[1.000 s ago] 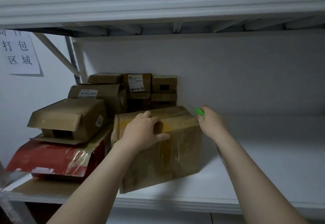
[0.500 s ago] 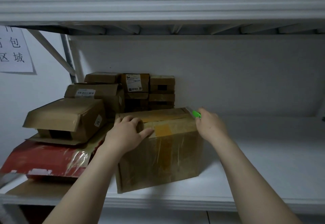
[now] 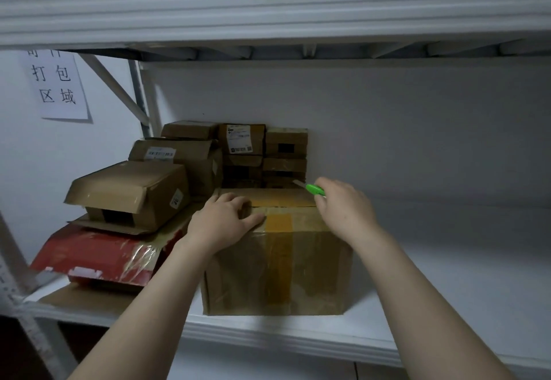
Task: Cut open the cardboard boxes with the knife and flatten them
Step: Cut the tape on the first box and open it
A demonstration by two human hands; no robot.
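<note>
cardboard box (image 3: 277, 260) stands on the white shelf (image 3: 447, 275) near its front edge, its taped front face toward the camera; a yellowish strip of tape runs down the middle of that face and clear tape covers the top seam. the left hand (image 3: 222, 224) rests on the box's top front edge toward the left corner, fingers lying loosely on the top panel and thumb stretched along the edge; it presses on the box rather than closing round it. the right hand (image 3: 346, 209) is at the box's top right corner, fingers curled round a green knife (image 3: 315, 189), whose short blade sticks out to the left just above the back of the top panel; whether the blade touches the cardboard cannot be told. left of the box, just beside it, lies a flat red box (image 3: 95, 257) with torn clear film, and on that sits an open brown box (image 3: 128, 191) with its flaps hanging. behind these, against the back wall, small brown boxes (image 3: 286, 153) are stacked, one bearing a white shipping label (image 3: 238, 141). a paper sign (image 3: 56, 84) with printed characters hangs on the wall at left. an upper shelf (image 3: 268, 9) runs overhead
</note>
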